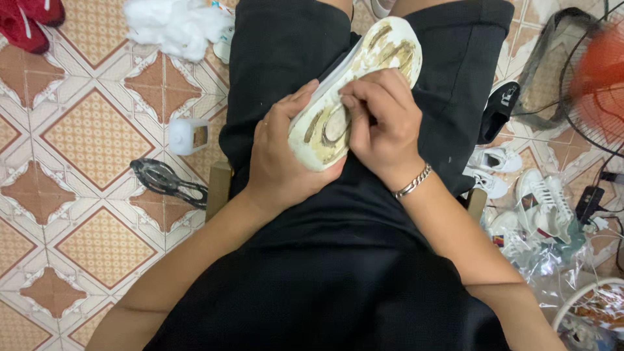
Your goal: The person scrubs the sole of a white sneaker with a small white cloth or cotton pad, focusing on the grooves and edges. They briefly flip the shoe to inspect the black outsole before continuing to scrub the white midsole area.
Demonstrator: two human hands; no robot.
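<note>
With the white, glue-stained rubber shoe sole (354, 91) resting over the lap, keep the left hand (283, 153) clasped firmly around its heel end while the right hand (383, 120), fingers (354, 107) pinched on the residue, peels steadily without tearing.

Shoe sole (354, 91) was off-white, streaked with brown-yellow glue stains; shorts (292, 58) were plain black; bracelet (413, 182) on the right wrist was silver chain; floor tiles (97, 136) showed orange-tan diamonds bordered in cream and terracotta; wadding (175, 26) was white; small bottle (187, 135) was white with a brownish label; loose outsole (168, 181) was black; sneakers (520, 188) were white; fan (601, 78) was orange behind a dark wire grille; shoes (29, 19) in the corner were red.
</note>
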